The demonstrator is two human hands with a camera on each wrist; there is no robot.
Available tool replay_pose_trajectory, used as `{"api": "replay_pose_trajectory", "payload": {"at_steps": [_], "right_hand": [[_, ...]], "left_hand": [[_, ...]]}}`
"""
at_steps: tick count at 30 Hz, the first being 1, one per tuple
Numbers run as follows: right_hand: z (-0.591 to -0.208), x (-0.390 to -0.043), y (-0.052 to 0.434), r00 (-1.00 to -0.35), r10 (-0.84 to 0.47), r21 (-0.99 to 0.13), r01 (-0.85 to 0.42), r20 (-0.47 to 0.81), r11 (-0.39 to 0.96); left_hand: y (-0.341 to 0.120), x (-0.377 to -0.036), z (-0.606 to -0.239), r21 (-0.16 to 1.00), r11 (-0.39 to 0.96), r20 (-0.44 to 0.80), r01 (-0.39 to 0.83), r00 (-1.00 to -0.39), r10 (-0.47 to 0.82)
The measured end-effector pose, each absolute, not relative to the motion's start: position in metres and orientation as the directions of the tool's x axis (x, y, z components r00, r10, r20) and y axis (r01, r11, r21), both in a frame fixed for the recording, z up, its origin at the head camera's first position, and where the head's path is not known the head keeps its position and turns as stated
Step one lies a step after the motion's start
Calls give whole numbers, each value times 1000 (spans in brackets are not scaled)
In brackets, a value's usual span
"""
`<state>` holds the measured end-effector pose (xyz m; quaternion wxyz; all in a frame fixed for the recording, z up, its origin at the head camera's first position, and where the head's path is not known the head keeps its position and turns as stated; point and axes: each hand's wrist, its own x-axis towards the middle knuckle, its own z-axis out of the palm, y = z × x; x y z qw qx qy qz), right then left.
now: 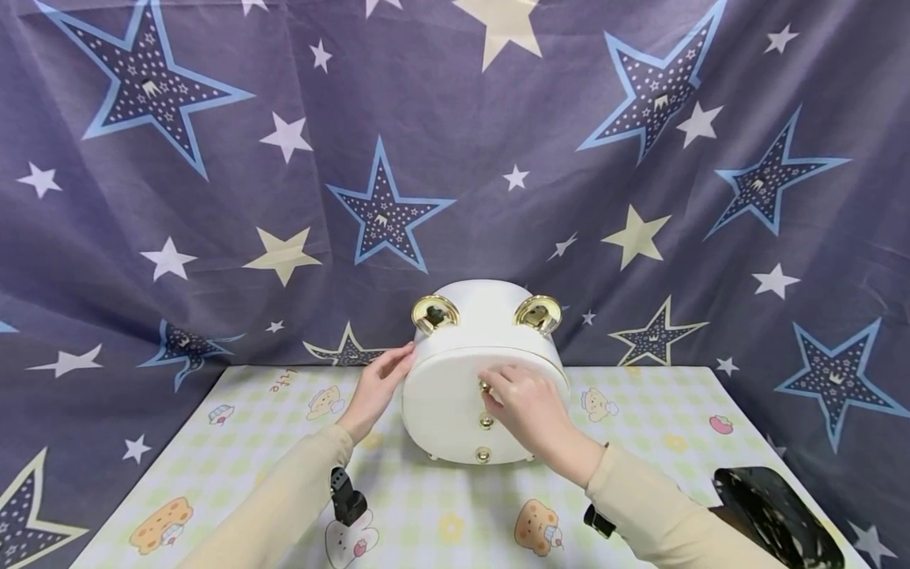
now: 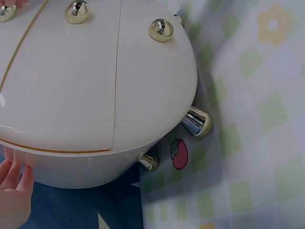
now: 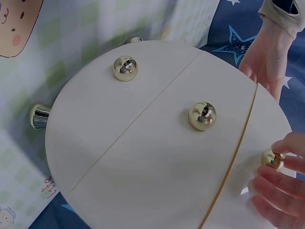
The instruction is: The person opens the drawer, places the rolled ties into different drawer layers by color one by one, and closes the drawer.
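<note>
A glossy white rounded box (image 1: 442, 403) with gold ear-like discs stands on the table, its front carrying a column of gold knobs. My right hand (image 1: 526, 399) reaches across the front and pinches the top knob (image 3: 271, 160) between thumb and fingers. The middle knob (image 3: 202, 116) and the bottom knob (image 3: 125, 68) are untouched below it. Against the box's left side lie the straight fingers of my left hand (image 1: 380, 387). A brown-gold seam runs under the top drawer front (image 3: 257, 143); a thinner line parts the two lower ones. Short gold feet (image 2: 198, 121) hold the box up.
The table (image 1: 448, 490) wears a green checked cloth with cartoon prints. A black glossy object (image 1: 778, 514) lies at the right front edge. Behind the box hangs a dark blue curtain (image 1: 455, 118) with stars. A gold ear disc (image 1: 538, 314) juts out on the upper right.
</note>
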<state>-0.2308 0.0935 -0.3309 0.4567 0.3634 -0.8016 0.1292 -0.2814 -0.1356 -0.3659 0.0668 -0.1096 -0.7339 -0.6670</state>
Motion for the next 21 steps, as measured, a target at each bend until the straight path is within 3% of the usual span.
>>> {"api": "replay_pose_trajectory", "payload": {"at_steps": [21], "right_hand": [[-330, -232, 92, -347, -463, 100, -703, 816, 704]], "left_hand": [[-136, -284, -368, 965, 66, 251, 256, -965, 70]]}}
